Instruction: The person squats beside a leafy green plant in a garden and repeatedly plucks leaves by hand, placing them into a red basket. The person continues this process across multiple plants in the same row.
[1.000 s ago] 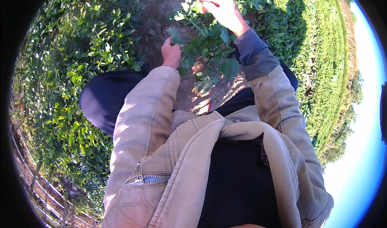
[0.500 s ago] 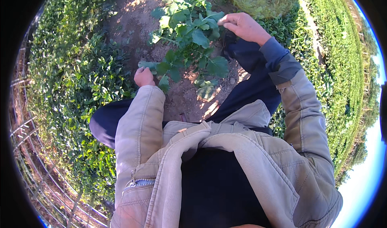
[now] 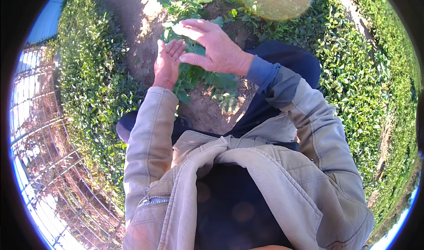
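Observation:
My left hand [image 3: 168, 63] is raised palm up over the soil strip, its fingers stretched out and nothing visible in it. Just to its right, my right hand [image 3: 212, 47] hovers with thumb and fingers spread apart, also with nothing visible in it. The two hands come close together without clearly touching. Beneath and behind them grows a leafy green plant [image 3: 221, 80] with broad lobed leaves, partly covered by my right hand. More of its kind of foliage [image 3: 194, 2] stands beyond the hands.
Bare soil [image 3: 141, 24] runs between a dense green hedge [image 3: 92, 73] on the left and low leafy bushes [image 3: 349, 69] on the right. My bent dark-trousered knee [image 3: 296, 62] borders the strip. A wire-like fence [image 3: 44, 126] curves along the far left.
My left hand has lifted off a leaf and turned palm up. My right hand has left the plant's right side and moved left beside it. The view has shifted slightly.

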Demonstrator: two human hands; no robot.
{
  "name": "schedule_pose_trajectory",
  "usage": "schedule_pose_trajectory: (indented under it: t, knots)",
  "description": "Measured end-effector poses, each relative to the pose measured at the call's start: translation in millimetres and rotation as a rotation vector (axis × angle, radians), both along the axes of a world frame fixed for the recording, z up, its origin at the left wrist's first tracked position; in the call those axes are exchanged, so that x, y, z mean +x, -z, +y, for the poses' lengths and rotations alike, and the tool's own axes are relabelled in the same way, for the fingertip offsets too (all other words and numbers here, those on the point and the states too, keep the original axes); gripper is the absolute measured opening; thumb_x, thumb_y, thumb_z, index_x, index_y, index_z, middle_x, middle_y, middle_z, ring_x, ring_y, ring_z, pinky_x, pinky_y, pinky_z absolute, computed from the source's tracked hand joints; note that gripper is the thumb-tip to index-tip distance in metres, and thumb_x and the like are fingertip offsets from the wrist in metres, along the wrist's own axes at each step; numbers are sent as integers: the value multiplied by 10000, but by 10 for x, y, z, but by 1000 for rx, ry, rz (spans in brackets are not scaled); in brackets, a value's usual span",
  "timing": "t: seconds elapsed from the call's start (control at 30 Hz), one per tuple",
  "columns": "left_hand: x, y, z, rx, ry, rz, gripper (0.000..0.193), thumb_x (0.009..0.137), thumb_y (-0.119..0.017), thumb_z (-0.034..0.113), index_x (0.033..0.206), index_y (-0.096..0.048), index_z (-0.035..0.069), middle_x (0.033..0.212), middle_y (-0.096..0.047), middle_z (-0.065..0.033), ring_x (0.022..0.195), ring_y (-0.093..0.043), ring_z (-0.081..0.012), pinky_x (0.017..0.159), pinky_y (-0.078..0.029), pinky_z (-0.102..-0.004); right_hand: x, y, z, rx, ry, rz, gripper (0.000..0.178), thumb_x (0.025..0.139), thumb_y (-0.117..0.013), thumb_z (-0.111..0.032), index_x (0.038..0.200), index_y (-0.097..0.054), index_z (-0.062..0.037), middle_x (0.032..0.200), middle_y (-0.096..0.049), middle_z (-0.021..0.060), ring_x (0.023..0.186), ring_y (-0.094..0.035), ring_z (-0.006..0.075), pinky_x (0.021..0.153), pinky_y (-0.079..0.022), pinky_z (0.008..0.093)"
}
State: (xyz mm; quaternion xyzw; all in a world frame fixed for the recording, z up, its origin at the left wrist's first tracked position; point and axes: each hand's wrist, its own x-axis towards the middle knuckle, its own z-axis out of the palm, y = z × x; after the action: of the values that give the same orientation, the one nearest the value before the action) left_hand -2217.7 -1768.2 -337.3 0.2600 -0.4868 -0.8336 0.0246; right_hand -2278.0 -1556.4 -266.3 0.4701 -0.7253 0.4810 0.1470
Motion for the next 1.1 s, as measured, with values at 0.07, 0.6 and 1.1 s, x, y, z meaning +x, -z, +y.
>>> schedule_pose_trajectory:
  t: [0.07,0.6,1.1]
  knots:
    - [-44,-446,501,392,222,159,852,1054,-436,670,1490,-400,-61,1559,-462,-249,1419,-500,-348,1195,-410,-484,71,288,51,60,-104,101,738,915,-730,-535,1498,-537,-126,1495,-541,145,1372,-527,367,1141,-416,517]
    - [-396,147,-352,-353,482,-231,304,1011,-698,219,1244,-673,27,1009,-755,-49,874,-720,-129,770,-558,-257,-1760,2301,312,641,135,-963,828,912,-745,-557,1446,-567,51,1459,-598,252,1361,-573,381,1108,-464,403]
    - [-1327,939,-610,-452,524,-220,532,1006,-706,264,1441,-551,0,1376,-641,-127,1216,-632,-189,989,-510,-320,-1876,2738,-527,-385,387,-1471,243,914,-802,-58,1128,-709,7,1036,-747,69,908,-695,153,805,-572,319]
